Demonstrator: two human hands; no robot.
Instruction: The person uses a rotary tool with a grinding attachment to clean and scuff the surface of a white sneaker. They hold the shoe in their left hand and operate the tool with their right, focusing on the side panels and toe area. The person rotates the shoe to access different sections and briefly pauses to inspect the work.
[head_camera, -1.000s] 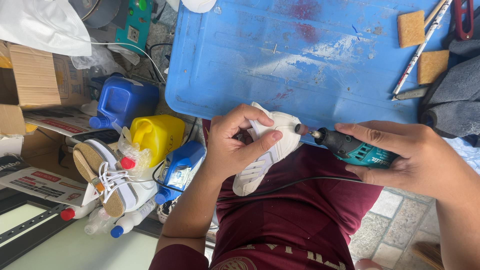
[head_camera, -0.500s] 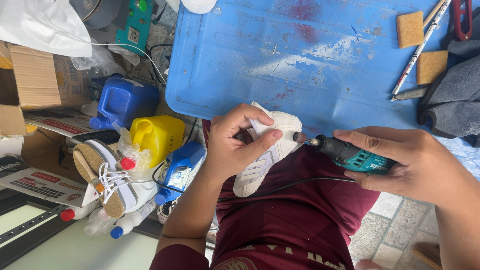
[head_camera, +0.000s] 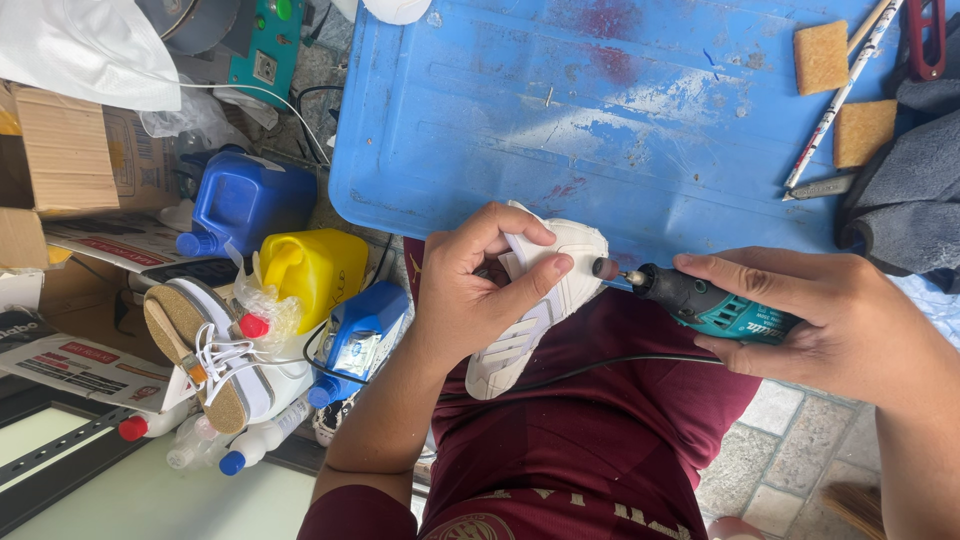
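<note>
Head view: I see a scuffed blue plastic table (head_camera: 600, 120) across the upper frame. Below it, centre, my left hand (head_camera: 465, 290) pinches a white leather sneaker (head_camera: 545, 300), light and pliable, best gripped around its upper. My right hand (head_camera: 840, 320) is wrapped around a teal corded rotary tool (head_camera: 715, 305), rigid, its tip just beside the shoe.

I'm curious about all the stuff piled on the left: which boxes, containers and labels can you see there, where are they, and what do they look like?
Cardboard box: far left, brown, open flap.
Printed sheets: lower left, white with red and black labels.
Blue jug: beside the box, squat, blue cap.
Yellow jug: below the blue jug, with handle.
Small blue container: near the left hand, pale label.
Squeeze bottles: bottom left, clear, red and blue caps.
</note>
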